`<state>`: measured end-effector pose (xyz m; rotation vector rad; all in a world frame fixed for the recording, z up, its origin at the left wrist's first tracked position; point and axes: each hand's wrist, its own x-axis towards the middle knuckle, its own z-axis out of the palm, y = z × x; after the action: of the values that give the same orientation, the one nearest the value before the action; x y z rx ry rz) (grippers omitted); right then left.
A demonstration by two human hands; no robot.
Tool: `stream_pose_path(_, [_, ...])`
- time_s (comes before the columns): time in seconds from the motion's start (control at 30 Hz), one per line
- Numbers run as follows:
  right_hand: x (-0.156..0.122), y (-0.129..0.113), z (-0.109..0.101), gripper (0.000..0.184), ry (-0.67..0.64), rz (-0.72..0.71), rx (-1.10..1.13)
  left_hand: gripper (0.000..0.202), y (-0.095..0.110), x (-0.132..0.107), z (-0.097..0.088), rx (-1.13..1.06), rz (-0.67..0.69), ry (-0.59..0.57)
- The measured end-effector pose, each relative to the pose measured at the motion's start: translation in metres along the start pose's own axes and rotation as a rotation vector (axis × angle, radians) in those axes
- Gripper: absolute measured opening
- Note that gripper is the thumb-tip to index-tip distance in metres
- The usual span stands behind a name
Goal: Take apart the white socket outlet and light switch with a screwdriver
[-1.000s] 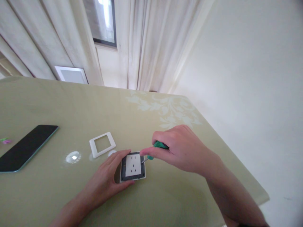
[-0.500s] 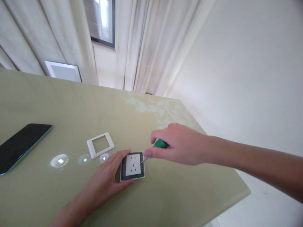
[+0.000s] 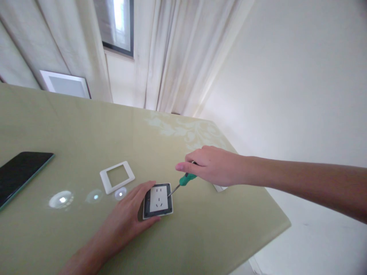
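Observation:
A wall socket (image 3: 159, 200) with a white face and dark surround lies face up on the table. My left hand (image 3: 133, 210) grips it from the left, fingers on its top edge and thumb along its bottom edge. In my right hand (image 3: 206, 164) is a green-handled screwdriver (image 3: 187, 178), tilted, its metal shaft reaching down to the socket's right side. The tip meets the dark surround beside the white face; whether it sits in a slot or a screw I cannot tell. A white cover frame (image 3: 129, 172) lies beyond my left hand.
A black phone (image 3: 23, 172) lies at the left on the pale green table (image 3: 86, 133). Partly hidden under my right hand is a flat white piece (image 3: 220, 188). Curtains (image 3: 177, 57) hang behind the table, and a wall (image 3: 301, 76) stands at the right.
My right hand has risen slightly and shifted its hold, so more of the screwdriver's green handle shows. The tip stays at the socket's right side. My left hand keeps its grip.

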<state>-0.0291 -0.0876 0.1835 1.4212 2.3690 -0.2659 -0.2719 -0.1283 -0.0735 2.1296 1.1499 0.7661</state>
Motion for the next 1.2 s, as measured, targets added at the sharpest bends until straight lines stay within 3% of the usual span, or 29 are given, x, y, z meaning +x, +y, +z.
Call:
stream_pose_path(0.07, [0.000, -0.005, 0.001, 0.047, -0.004, -0.064, -0.083, 0.075, 0.000, 0.000, 0.000, 0.003, -0.002, 0.006])
stream_pose_path(0.17, [-0.006, -0.005, 0.002, 0.021, 0.011, -0.476, -0.372, 0.075, -0.002, -0.001, 0.002, -0.006, 0.019, 0.040])
stream_pose_path(0.23, [-0.007, 0.001, 0.001, 0.017, -0.001, -0.658, -0.442, 0.075, -0.003, 0.000, 0.002, -0.008, 0.034, 0.048])
stream_pose_path(0.3, [-0.005, 0.010, 0.001, 0.025, -0.002, -0.514, -0.331, 0.075, -0.003, 0.000, 0.002, -0.005, 0.032, 0.036])
stream_pose_path(0.4, [0.001, 0.011, 0.003, 0.047, -0.021, -0.029, -0.061, 0.074, -0.002, 0.001, 0.001, -0.003, 0.010, 0.015])
stream_pose_path(0.47, [0.001, 0.002, 0.006, 0.054, -0.036, 0.079, -0.056, 0.073, -0.002, 0.001, 0.001, -0.012, 0.015, 0.020])
stream_pose_path(0.53, [-0.001, -0.008, 0.007, 0.046, -0.026, -0.065, -0.224, 0.074, -0.002, 0.001, 0.001, -0.027, 0.024, 0.029])
stream_pose_path(0.67, [0.001, -0.009, 0.001, 0.024, 0.072, -0.779, -0.519, 0.072, -0.002, 0.002, 0.001, -0.039, 0.016, 0.029])
stream_pose_path(0.7, [0.004, -0.006, -0.002, 0.021, 0.085, -0.866, -0.525, 0.071, -0.003, 0.002, 0.001, -0.037, 0.016, 0.031])
stream_pose_path(0.73, [0.008, -0.003, -0.005, 0.014, 0.084, -0.837, -0.496, 0.072, -0.003, 0.002, 0.001, -0.034, 0.017, 0.030])
stream_pose_path(0.77, [0.012, -0.001, -0.006, 0.011, 0.070, -0.709, -0.432, 0.073, -0.004, 0.002, 0.001, -0.030, 0.018, 0.031])
stream_pose_path(0.87, [0.019, -0.006, -0.005, 0.042, -0.016, -0.170, -0.226, 0.074, -0.005, 0.002, 0.002, -0.022, 0.032, 0.039])
stream_pose_path(0.93, [0.017, -0.016, 0.000, 0.044, -0.016, -0.074, -0.265, 0.073, -0.004, 0.002, 0.001, -0.020, 0.030, 0.044])
stream_pose_path(1.0, [0.014, -0.023, 0.004, 0.033, 0.035, -0.325, -0.401, 0.072, -0.003, 0.003, 0.001, -0.026, 0.026, 0.044])
stream_pose_path(1.1, [0.011, -0.021, 0.005, 0.030, 0.060, -0.905, -0.466, 0.070, -0.001, 0.002, -0.001, -0.037, 0.020, 0.033])
stream_pose_path(1.13, [0.013, -0.017, 0.005, 0.031, 0.073, -1.008, -0.470, 0.070, -0.001, 0.002, -0.001, -0.037, 0.020, 0.031])
stream_pose_path(1.17, [0.015, -0.011, 0.004, 0.031, 0.096, -1.008, -0.476, 0.070, -0.002, 0.002, 0.000, -0.035, 0.023, 0.034])
stream_pose_path(1.2, [0.018, -0.006, 0.005, 0.028, 0.127, -0.909, -0.483, 0.071, -0.003, 0.002, 0.000, -0.031, 0.028, 0.038])
